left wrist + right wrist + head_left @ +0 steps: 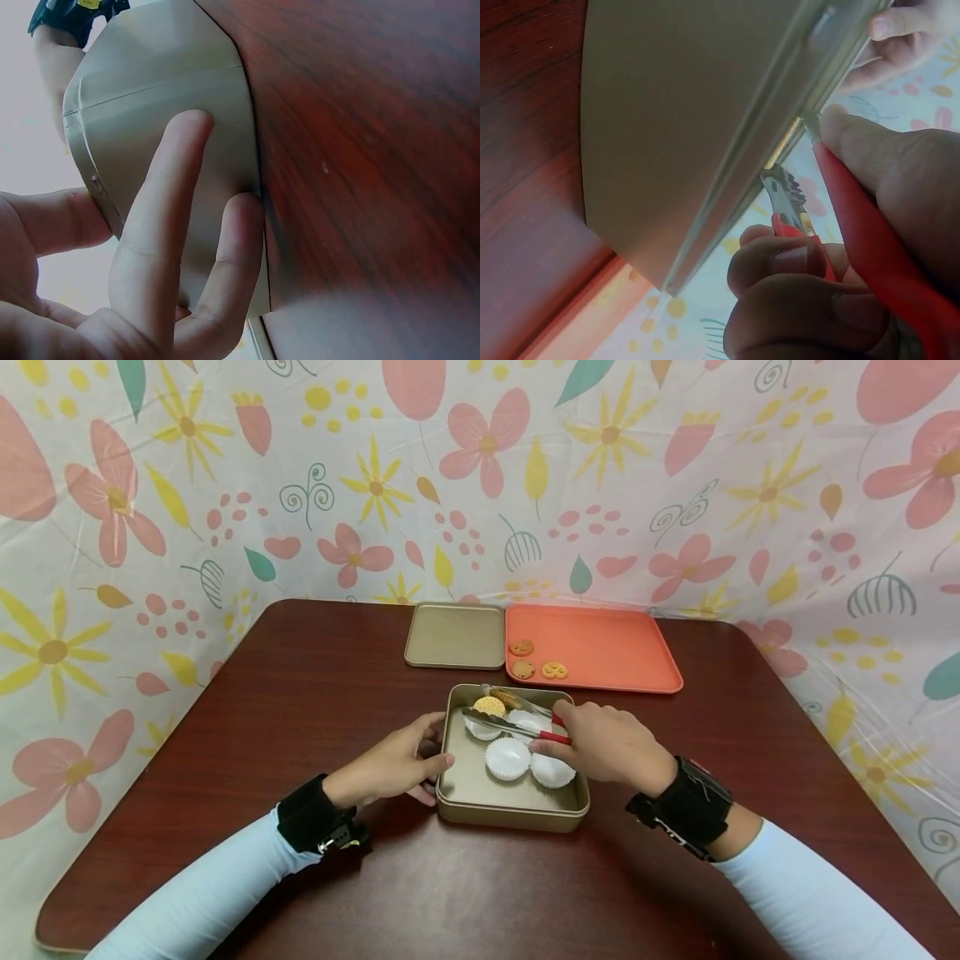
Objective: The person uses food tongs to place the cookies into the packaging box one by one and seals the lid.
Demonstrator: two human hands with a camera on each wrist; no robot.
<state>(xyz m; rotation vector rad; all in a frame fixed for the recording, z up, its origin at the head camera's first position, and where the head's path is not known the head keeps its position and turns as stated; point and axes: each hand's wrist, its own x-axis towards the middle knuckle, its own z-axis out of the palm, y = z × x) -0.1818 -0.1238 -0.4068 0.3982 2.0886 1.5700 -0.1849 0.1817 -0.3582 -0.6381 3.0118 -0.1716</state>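
A gold rectangular tin (480,789) sits near the middle of the table, with several white paper cups (507,759) inside. One cup at the back left carries a round yellow cookie (490,706). My right hand (611,743) grips red-handled tongs (517,727) over the tin; their metal arms are spread and reach toward the cookie, though whether they touch it I cannot tell. My left hand (397,760) holds the tin's left wall, thumb over the rim. The left wrist view shows its fingers (161,217) against the outer side.
Behind the tin lies a flat gold lid (455,635). Right beside it is an orange tray (600,647), whose left end bears a pretzel-shaped cookie (554,670) and two round brown cookies (522,669). A flower-patterned curtain (480,485) hangs behind the brown table (337,660).
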